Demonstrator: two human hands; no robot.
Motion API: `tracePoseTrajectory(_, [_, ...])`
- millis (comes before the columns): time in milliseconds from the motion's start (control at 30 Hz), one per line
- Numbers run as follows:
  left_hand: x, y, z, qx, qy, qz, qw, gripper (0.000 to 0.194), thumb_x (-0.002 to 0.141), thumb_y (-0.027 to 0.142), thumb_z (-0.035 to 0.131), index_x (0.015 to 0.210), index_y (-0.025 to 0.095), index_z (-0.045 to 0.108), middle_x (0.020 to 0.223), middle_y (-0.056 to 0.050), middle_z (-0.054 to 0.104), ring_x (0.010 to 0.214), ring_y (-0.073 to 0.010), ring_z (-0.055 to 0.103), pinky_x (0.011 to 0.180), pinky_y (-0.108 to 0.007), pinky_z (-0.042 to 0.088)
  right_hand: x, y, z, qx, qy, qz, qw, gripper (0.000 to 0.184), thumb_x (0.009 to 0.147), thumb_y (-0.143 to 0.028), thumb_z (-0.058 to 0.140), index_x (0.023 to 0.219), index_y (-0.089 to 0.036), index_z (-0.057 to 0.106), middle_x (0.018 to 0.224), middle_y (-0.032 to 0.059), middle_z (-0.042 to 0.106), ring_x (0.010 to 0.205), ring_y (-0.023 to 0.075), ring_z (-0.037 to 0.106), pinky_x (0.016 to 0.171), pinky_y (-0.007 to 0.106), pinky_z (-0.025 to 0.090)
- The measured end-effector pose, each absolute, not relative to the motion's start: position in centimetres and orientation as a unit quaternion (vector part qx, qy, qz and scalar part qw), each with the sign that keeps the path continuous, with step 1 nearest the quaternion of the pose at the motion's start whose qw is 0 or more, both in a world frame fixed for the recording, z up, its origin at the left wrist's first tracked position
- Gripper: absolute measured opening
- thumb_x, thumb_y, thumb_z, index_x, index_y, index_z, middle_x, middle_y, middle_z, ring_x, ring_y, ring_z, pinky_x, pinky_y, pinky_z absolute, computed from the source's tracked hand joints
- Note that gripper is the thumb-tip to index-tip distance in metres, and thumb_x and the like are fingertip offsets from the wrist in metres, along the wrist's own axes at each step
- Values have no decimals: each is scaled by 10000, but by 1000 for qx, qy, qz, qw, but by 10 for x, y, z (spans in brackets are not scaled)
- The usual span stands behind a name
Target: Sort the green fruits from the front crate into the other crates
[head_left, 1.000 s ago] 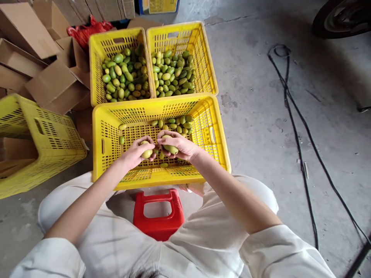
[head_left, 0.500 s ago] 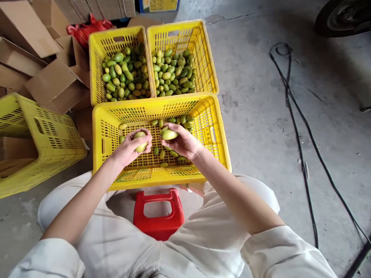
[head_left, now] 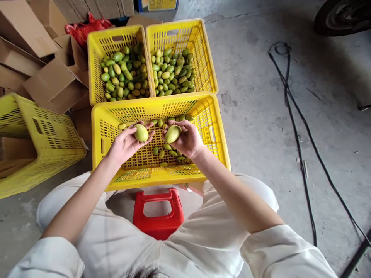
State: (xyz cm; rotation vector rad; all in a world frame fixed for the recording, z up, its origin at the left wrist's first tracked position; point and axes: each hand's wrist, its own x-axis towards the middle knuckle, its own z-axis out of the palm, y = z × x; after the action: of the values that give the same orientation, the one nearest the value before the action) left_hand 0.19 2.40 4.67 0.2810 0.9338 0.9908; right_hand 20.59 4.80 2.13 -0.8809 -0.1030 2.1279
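Observation:
My left hand (head_left: 125, 143) holds a pale green-yellow oval fruit (head_left: 141, 133), the thumb against its side and the other fingers spread beneath. Turned palm up, my right hand (head_left: 188, 139) cradles a second such fruit (head_left: 173, 134) on its fingers. Both hands are over the front yellow crate (head_left: 139, 180), a short gap between them. On the crate's slotted floor lie several smaller green fruits (head_left: 161, 154), mostly around and behind my right hand, which hides some of them.
Behind stand two yellow crates of similar fruit, one on the left (head_left: 92, 65) and one on the right (head_left: 213, 65). Another yellow crate (head_left: 55, 131) and cardboard boxes (head_left: 55, 87) are at the left. A red stool (head_left: 158, 227) is between my legs; a black cable (head_left: 300, 143) lies on the floor.
The fingers of both hands have opened out around their fruits, leaving more of each fruit's surface showing. The fruits have turned in the hands. The crates have not moved.

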Motion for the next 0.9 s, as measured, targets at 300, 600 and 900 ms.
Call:
tracePoseTrajectory(300, [5, 12, 45, 224, 392, 349, 821, 273, 746, 239, 760, 676, 168, 505, 560, 51, 512, 379, -43, 446, 356, -148, 318, 200, 40, 18, -345, -120, 859, 358, 273, 665, -151, 787, 831, -186, 573, 631, -60, 580, 486, 52, 501, 434, 145, 407])
tracePoseTrajectory(600, [5, 14, 54, 136, 396, 372, 828, 388, 789, 214, 591, 1160, 110, 634, 930, -117, 715, 832, -230, 706, 718, -349, 570, 203, 45, 31, -323, -143, 853, 384, 213, 853, -341, 596, 981, -173, 615, 742, -5, 656, 631, 125, 615, 557, 236, 542])
tracePoseTrajectory(900, [5, 14, 44, 143, 421, 378, 812, 321, 741, 369, 777, 901, 127, 639, 739, -28, 623, 579, -93, 593, 495, -176, 475, 206, 44, 28, -333, -79, 850, 402, 308, 725, -139, 734, 961, -231, 559, 728, -74, 602, 563, 63, 570, 430, 137, 450])
